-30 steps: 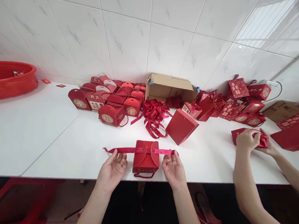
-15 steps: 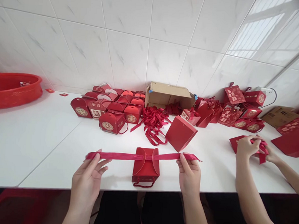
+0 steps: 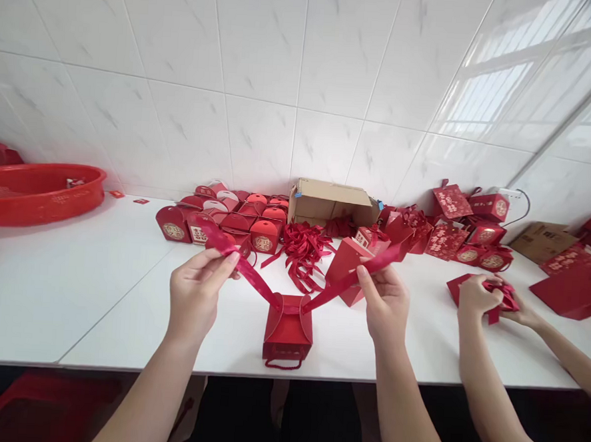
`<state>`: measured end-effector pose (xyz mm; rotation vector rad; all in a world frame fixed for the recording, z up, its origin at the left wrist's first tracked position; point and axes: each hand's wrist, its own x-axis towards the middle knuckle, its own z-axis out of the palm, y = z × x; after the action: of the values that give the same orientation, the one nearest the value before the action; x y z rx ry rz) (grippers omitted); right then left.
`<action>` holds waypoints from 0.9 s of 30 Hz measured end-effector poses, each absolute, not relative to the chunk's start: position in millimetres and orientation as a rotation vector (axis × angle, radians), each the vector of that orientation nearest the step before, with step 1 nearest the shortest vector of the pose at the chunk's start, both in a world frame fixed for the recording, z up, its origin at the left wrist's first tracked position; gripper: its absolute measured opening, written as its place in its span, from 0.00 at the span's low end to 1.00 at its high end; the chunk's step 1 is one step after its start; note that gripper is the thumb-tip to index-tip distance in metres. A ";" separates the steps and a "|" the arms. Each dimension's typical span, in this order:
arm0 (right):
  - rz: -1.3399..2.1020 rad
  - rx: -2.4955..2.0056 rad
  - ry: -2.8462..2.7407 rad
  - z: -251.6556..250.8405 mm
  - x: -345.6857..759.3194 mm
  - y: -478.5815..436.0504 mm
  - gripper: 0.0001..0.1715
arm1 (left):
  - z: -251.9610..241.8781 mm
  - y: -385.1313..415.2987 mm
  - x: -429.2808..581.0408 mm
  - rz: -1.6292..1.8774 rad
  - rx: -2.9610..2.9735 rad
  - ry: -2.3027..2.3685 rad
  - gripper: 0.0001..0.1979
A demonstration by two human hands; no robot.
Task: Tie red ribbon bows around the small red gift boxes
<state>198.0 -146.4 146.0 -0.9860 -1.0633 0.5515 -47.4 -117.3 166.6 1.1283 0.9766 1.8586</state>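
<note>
A small red gift box with folded flaps and a rope handle at its front stands near the table's front edge. A red ribbon runs through its top, and both ends rise outward in a V. Pinched between the fingers of my left hand is the left end, above and left of the box. My right hand grips the other end, above and right of it. Behind my right hand, a plain red box is partly hidden.
Several decorated red boxes stand along the wall left of a ribbon pile. Behind is an open cardboard box. A red basin is far left. At right, a co-worker's hands handle a ribboned red box.
Both my hands have risen and moved closer together, lifting the ribbon ends from a level line into a V. The camera view has tilted slightly upward.
</note>
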 end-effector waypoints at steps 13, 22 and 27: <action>0.701 -0.829 -1.251 179.6 177.0 -137.3 0.11 | 188.3 -115.4 -27.5 1.696 1.467 0.924 0.07; 0.717 -0.815 -1.226 182.0 179.0 -134.9 0.12 | 198.8 -116.6 -19.7 1.690 1.348 0.728 0.08; 0.949 -0.696 -1.160 185.8 171.0 -128.8 0.10 | 204.4 -117.7 -16.9 1.386 1.382 0.567 0.05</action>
<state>171.0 -128.8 185.8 -0.6962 -1.1601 0.9485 -16.9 -117.7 204.4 1.3820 0.5666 1.3863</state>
